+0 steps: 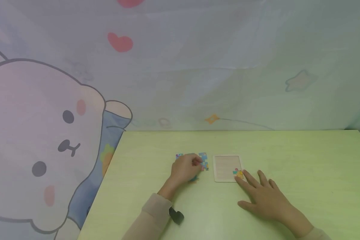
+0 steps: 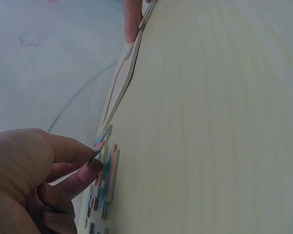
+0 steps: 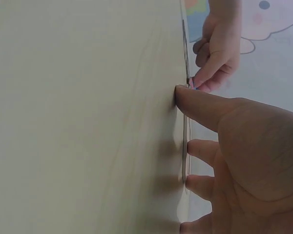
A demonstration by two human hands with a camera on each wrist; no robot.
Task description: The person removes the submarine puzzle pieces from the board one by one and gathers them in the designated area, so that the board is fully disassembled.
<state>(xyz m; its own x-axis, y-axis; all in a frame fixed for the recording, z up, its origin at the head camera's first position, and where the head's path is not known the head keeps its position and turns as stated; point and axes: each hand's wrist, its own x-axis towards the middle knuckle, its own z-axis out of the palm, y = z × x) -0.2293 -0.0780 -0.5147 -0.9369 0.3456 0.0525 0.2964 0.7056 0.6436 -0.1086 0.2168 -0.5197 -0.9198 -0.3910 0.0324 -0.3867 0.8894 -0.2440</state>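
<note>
A square wooden puzzle tray (image 1: 214, 171) lies mid-table, with a yellow and teal patch of puzzle (image 1: 239, 174) in its lower right corner. To its left are several colourful puzzle pieces (image 1: 203, 155), partly covered by my left hand (image 1: 186, 168). Between thumb and forefinger that hand pinches a small blue and pink puzzle piece (image 2: 98, 146), seen edge-on in the left wrist view. My right hand (image 1: 265, 200) has its fingers spread, fingertips touching the tray's lower right corner and the tabletop beside it. The pinched piece's print is mostly hidden.
The pale yellow-green table (image 1: 303, 160) reaches back to a hanging cloth (image 1: 198, 66) printed with a bear, hearts and stars. A dark heart-shaped object (image 1: 176, 216) shows beside the left sleeve (image 1: 156, 208). More loose pieces (image 1: 194, 180) show below the left hand.
</note>
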